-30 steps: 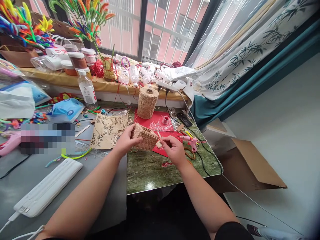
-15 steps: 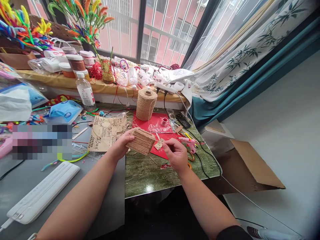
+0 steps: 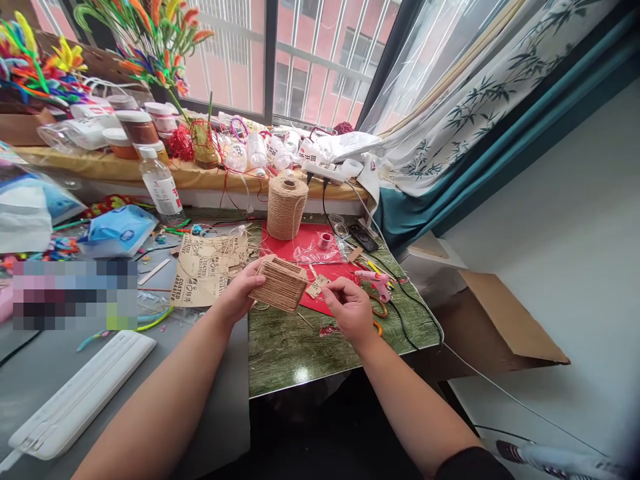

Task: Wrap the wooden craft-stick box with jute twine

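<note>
My left hand (image 3: 241,291) is closed on the left end of a small box wound with jute twine (image 3: 280,288). Rows of twine run along its side, and a dark slotted face shows on top. To the right of it, my right hand (image 3: 350,307) is closed in a pinch, thumb against fingers, on a thin strand of twine (image 3: 314,283) running from the box's right corner. A small printed scrap of sandpaper (image 3: 317,287) lies just behind those fingertips. Behind the box stands a large spool of jute twine (image 3: 287,210).
A pink glue gun (image 3: 376,283) and orange-handled scissors (image 3: 380,308) lie right of my right hand, with cables nearby. Printed sandpaper sheets (image 3: 200,270) lie at left, under a water bottle (image 3: 163,187). A red sheet (image 3: 270,233) covers part of the green mat. A white power strip (image 3: 83,393) lies front left.
The twine-wound box has turned in my left hand, so its slotted top face now shows. My right hand stays pinched in nearly the same place. The whole view has shifted slightly.
</note>
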`<state>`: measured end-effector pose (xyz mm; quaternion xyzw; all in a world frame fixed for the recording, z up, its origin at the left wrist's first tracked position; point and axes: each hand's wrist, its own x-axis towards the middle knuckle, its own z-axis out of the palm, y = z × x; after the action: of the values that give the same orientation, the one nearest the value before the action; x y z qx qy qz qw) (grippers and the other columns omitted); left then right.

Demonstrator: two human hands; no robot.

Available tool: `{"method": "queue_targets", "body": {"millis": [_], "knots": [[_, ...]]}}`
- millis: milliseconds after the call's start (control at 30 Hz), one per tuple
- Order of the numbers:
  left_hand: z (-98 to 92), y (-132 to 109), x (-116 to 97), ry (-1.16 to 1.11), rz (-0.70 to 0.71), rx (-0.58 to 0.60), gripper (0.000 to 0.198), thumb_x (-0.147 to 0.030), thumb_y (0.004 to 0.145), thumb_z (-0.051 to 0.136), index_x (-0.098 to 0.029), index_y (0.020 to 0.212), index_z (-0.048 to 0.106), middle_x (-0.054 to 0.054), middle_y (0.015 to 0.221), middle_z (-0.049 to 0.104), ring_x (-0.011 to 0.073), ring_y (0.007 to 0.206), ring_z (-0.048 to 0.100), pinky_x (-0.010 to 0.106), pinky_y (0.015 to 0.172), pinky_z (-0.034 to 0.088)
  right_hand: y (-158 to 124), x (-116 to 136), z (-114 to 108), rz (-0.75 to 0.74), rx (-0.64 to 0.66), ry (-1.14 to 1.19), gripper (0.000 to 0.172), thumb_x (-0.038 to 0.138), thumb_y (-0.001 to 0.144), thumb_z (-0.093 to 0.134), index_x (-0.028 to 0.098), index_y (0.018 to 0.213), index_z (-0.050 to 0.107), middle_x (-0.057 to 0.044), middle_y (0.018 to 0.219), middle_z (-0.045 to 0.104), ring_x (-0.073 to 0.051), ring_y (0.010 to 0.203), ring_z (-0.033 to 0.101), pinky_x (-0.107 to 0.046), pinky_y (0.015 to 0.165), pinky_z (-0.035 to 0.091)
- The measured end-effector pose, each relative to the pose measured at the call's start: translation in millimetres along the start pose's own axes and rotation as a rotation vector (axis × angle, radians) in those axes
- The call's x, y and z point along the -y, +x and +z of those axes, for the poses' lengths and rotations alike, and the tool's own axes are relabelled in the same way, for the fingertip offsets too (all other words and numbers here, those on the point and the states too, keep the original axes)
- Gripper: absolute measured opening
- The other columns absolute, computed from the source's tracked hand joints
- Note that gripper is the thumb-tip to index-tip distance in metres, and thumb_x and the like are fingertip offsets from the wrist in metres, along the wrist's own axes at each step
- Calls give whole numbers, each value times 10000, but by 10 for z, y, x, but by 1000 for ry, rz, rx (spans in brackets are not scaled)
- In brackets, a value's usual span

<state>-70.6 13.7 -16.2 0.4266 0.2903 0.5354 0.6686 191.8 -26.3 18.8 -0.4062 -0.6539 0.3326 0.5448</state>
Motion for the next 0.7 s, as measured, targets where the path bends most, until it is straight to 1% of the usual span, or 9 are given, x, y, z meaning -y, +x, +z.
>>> {"method": "queue_targets", "body": {"millis": [67,133,233,333,400,533,633,700], "knots": [[-7,2,11,-7,4,8,729,-419,697,824,-190,1366,647,103,1270,728,333,1178,660,327,869,512,7,4,-3,8,-2,-9,160,353,941,714,204,883,721,6,728,620,-139,631,540,-287,606,464],[-7,2,24,-21,15,22,744,-420,689,832,-195,1373,642,103,1280,725,333,1177,662,329,876,511,14,-9,1,24,10,-8,177,375,936,718,207,881,723,-1,735,630,-146,639,548,-291,609,472],[2,-1,47,-38,39,33,794,-434,665,845,-190,1389,630,111,1303,717,349,1199,656,350,918,510,16,-61,14,63,39,32,194,397,925,733,210,870,721,-17,768,661,-163,686,589,-298,635,498],[1,-9,71,-45,51,40,836,-443,642,855,-187,1402,619,121,1347,697,369,1244,638,378,976,503,14,-112,18,93,42,82,197,403,917,749,213,874,720,-17,775,670,-165,702,599,-296,647,504],[-12,-21,84,-51,39,72,869,-457,634,854,-184,1421,606,134,1361,688,384,1262,631,394,990,505,14,-119,9,96,66,114,200,406,916,758,212,882,724,-18,786,674,-165,712,602,-296,659,504],[-40,-69,105,-84,0,180,925,-520,629,832,-154,1443,586,166,1311,712,404,1238,654,420,983,528,5,-57,-18,72,175,171,192,394,902,792,209,895,741,-21,803,678,-162,720,599,-300,676,495],[-37,-122,98,-137,-22,183,914,-534,620,815,-131,1413,607,174,1253,740,404,1163,697,452,981,550,-9,8,-33,68,207,208,182,385,898,806,211,903,754,-23,803,679,-162,718,590,-302,673,483],[-21,-162,74,-175,-60,169,905,-556,616,796,-120,1389,622,188,1258,738,428,1150,703,507,996,555,-11,32,-45,74,208,225,191,393,894,813,210,899,757,-29,811,686,-168,732,598,-309,684,487]]}}
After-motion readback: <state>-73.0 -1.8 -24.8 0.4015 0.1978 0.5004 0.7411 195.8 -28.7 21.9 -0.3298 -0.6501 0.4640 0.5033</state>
